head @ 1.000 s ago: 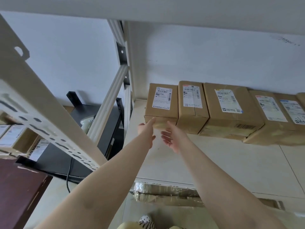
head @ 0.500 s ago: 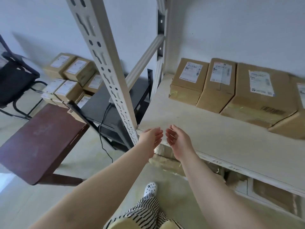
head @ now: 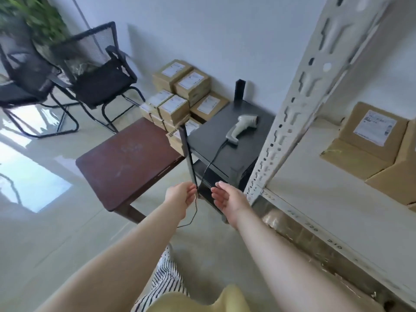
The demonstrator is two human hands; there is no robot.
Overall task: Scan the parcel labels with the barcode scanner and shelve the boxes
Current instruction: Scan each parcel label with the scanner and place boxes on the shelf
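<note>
left hand point(head: 180, 197): empty, fingers point(head: 191, 194) relaxed and slightly spread, palm turned toward the other hand
right hand point(head: 229, 199): empty, fingers point(head: 219, 191) straight and loosely spread, palm facing left
hands: held apart in mid-air, touching nothing
barcode scanner point(head: 242, 128): lies on its side on the black stand's tabletop point(head: 225, 143), up and beyond the right fingers, well apart
scanner cable point(head: 203, 176): hangs down off the stand edge, passes between the two hands
unshelved boxes point(head: 180, 95): stacked on the floor by the wall, far beyond the left fingers, behind the brown tabletop point(head: 126, 158)
shelved box point(head: 369, 136): on the shelf point(head: 326, 190), label up, far right of the right fingers
shelf post point(head: 299, 95): just right of the right hand
chairs point(head: 99, 70): far upper left
</note>
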